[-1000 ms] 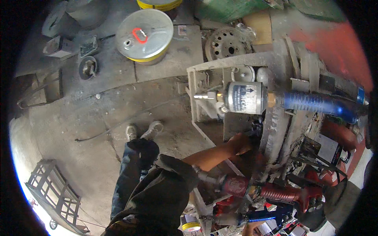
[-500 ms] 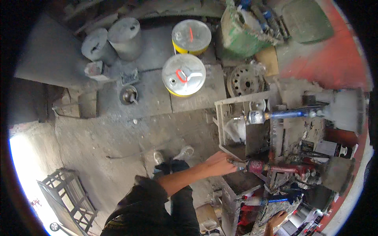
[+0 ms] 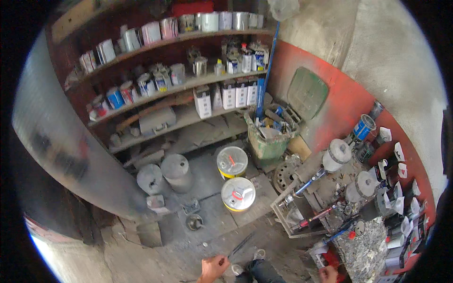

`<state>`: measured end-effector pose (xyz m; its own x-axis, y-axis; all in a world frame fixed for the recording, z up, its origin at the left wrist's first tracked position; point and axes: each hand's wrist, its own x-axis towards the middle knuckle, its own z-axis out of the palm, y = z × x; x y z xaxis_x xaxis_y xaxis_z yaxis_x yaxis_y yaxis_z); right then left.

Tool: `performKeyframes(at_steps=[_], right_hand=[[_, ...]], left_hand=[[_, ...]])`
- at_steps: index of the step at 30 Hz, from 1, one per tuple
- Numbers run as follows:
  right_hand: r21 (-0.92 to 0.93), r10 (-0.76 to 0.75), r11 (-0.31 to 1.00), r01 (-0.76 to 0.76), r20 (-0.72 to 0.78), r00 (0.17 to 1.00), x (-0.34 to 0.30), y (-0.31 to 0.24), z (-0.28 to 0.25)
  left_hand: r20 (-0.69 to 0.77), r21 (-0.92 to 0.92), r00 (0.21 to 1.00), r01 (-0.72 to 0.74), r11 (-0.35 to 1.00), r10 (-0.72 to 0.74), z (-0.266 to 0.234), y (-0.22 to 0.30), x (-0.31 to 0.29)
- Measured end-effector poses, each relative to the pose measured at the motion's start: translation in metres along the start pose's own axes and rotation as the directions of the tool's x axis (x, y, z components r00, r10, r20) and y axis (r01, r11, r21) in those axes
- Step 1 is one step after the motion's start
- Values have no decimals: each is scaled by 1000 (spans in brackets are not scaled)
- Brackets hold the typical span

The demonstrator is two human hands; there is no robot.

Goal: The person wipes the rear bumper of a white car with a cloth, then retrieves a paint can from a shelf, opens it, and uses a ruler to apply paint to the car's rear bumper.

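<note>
At the lower edge, my left hand is closed, fingertips pressed together; what they hold, if anything, is too small to make out. Just beyond its fingers runs a thin dark strip, and I cannot tell whether the hand holds it or it lies on the floor. My right hand is cut off by the lower edge, its fingers blurred, close to the cluttered bench at right. On that bench are a blue-handled spray gun, a red-handled spray gun and another blue one.
Two metal drums with yellow sides, one drum nearer, stand ahead beside grey drums. A small pot sits on the floor. Behind are a green bin, a wheel rim and shelves of paint cans.
My view has tilted up, bringing the shelves into sight. My left hand has drawn back from the red-handled spray gun to a place above the floor near my shoes.
</note>
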<state>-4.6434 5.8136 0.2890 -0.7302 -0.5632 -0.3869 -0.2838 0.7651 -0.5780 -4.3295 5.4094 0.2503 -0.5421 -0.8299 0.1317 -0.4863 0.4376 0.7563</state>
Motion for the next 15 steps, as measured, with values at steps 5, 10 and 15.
performKeyframes(at_steps=[5, 10, 15], right_hand=[[-53, -305, 922, 384, 511, 803, 12, -125, 86], [58, -379, 905, 421, 561, 736, 56, -173, 140], [160, -519, 854, 494, 305, 798, 140, -233, 183]], left_hand=[[-36, 168, 990, -131, 977, 139, -51, 12, 26], [-180, 196, 976, -83, 977, 119, -55, 23, 56], [-171, 175, 977, -95, 980, 126, -71, 34, 107]])
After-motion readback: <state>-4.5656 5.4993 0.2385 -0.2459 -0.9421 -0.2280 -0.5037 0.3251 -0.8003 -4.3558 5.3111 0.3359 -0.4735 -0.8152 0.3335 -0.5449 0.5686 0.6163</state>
